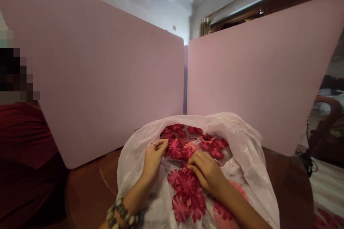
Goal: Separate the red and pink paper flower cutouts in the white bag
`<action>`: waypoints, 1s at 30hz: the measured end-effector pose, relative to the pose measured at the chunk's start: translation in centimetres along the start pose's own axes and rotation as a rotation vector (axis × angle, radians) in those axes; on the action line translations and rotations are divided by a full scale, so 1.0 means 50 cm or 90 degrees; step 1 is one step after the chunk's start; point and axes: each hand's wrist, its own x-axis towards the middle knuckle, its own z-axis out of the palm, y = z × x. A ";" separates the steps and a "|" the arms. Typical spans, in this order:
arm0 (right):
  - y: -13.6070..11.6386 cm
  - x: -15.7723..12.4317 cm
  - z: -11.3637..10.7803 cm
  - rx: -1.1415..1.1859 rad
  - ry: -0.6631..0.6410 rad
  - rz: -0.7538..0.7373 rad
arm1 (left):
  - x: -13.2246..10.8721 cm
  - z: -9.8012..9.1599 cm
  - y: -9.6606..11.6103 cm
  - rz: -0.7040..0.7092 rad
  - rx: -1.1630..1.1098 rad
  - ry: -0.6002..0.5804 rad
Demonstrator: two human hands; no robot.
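A translucent white plastic bag [243, 150] lies open on the table, its mouth folded back, and it holds many dark red and pink paper flowers [188, 189]. Both hands are inside the mouth of the bag. My left hand [153, 159], with a ring and a beaded bracelet [122, 214], pinches the edge of a dark red flower [174, 148]. My right hand [205, 171] lies with curled fingers on the flower pile, and its fingertips are hidden among the petals.
A round reddish-brown wooden table [91, 182] carries the bag. Two tall pink boards [107, 78] stand behind it. A person in dark red clothing [24, 150] sits at the left. A dark wooden chair [325, 128] stands at the right, with more red flowers [326, 220] low in the corner.
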 end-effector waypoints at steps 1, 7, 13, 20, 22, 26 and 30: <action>0.001 0.000 0.001 0.007 0.017 0.012 | -0.003 0.002 0.001 0.013 0.016 -0.013; 0.010 -0.004 0.003 -0.006 0.106 0.043 | -0.046 0.028 -0.006 0.027 0.094 -0.201; 0.010 -0.006 0.006 -0.014 0.122 -0.001 | -0.054 0.034 -0.010 -0.034 0.059 -0.268; 0.009 -0.007 0.004 -0.001 0.110 0.015 | -0.048 0.034 -0.008 -0.063 0.039 -0.286; 0.009 -0.007 0.004 0.000 0.091 0.021 | -0.047 0.032 -0.007 -0.071 0.041 -0.282; 0.004 -0.005 0.004 -0.007 0.034 0.019 | -0.043 0.028 -0.001 -0.048 0.047 -0.185; -0.009 -0.001 0.003 0.008 -0.027 -0.003 | -0.029 0.019 0.003 -0.032 0.037 -0.075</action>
